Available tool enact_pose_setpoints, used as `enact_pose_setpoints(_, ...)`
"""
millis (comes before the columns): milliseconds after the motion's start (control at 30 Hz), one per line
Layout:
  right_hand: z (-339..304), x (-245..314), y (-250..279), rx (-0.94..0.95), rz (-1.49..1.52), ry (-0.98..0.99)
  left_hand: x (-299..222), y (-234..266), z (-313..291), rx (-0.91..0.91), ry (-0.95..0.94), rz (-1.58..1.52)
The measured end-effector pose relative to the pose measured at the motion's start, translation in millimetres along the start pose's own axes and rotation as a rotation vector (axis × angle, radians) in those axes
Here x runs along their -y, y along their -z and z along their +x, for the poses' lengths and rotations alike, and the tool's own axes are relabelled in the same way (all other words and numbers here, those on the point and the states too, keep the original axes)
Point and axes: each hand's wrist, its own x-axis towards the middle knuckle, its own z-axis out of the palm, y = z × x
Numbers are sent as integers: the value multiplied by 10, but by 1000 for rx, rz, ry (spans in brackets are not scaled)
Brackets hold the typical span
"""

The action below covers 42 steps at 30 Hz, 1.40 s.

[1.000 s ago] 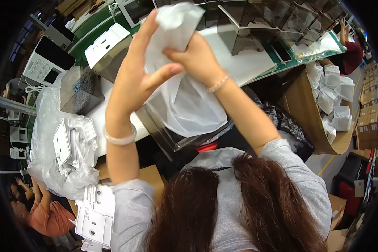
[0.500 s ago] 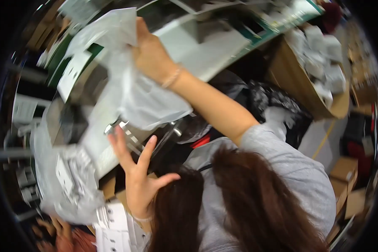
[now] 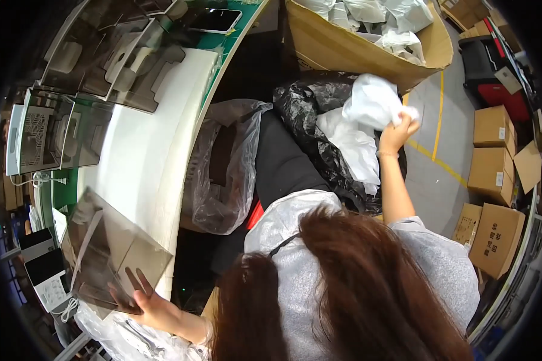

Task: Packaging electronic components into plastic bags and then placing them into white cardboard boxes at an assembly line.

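At the table's near left, my left hand [image 3: 159, 313] grips a smoky see-through plastic cover [image 3: 117, 246] by its lower edge; some fingers show through the plastic. The cover stands tilted over the table's edge. Off to the right, my right hand [image 3: 397, 131] is closed on a crumpled white plastic bag [image 3: 370, 102]. That bag hangs above an open black garbage bag [image 3: 301, 114], which holds more white bags [image 3: 352, 144].
Several smoky plastic covers [image 3: 123, 66] stand at the table's far left, near a phone [image 3: 217, 21]. A large carton [image 3: 355, 45] full of white wrapped items stands ahead. Clear plastic bag [image 3: 223, 204] hangs beside the table [image 3: 135, 156]. Brown boxes [image 3: 494, 240] line the right.
My right hand has swung from over the table to the garbage bag on the right, carrying the white bag. My left hand, spread and bare before, now holds a smoky cover.
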Motion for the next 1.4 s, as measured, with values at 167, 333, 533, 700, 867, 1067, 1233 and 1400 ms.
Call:
enact_pose_setpoints(167,-1197,-450,-940,175,-166,-409,188,-204,309,29,433,-991)
enact_pose_setpoints(333,-995,-653,-1563,1531,-526,-191,839,-987,347,109,604,-1445)
enact_pose_setpoints(533,109,141,-1065,1856,-778,184,1163,-1061,115,-2,800,-1301)
enact_pose_setpoints(700,647,1450,-434,1729,286,139,832,-962,-82,785,866,-288)
enact_pose_setpoints(867,160,3082,-192,1617,876,616,309,-478,138,521,311,27)
enact_pose_setpoints(1067,-215,4024,-160,1505,840,983,453,704,1351,-244,-188,833)
enact_pose_setpoints(1233,-37,4052,-502,1269,880,1160,800,1141,1771,128,417,1177)
enact_pose_setpoints(1400,627,4351,-698,1628,742,1217,1126,1230,2074,303,406,1388)
